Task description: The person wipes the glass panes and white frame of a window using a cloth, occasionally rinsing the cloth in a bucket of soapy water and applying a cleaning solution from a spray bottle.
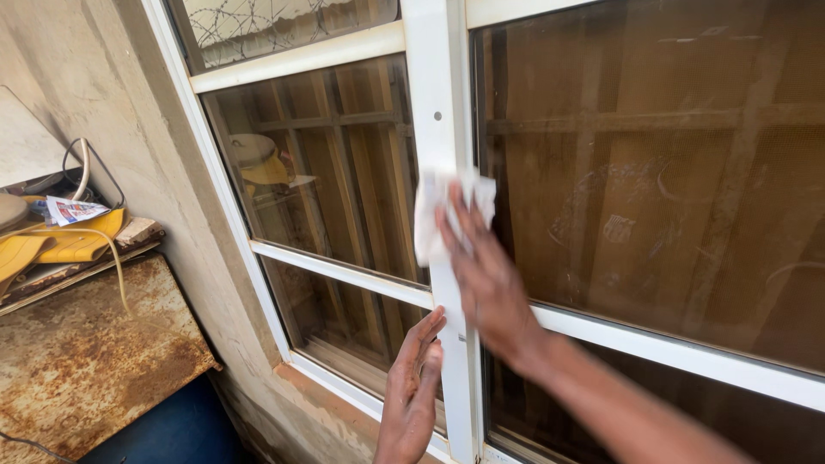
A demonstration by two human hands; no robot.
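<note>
My right hand (488,279) presses a white cloth (431,215) flat against the white vertical post of the window frame (440,103). The cloth sticks out above and to the left of my fingers. Lower down, my left hand (412,391) rests with fingers together against the left side of the same post and holds nothing. Brown tinted panes (662,172) lie on both sides of the post, and the right pane is smeared and dusty.
A rough plaster wall (129,112) runs along the left of the window. A rusty metal sheet (82,352) lies at lower left with yellow items (64,245), papers and a cable piled behind it. A blue surface (172,430) shows under the sheet.
</note>
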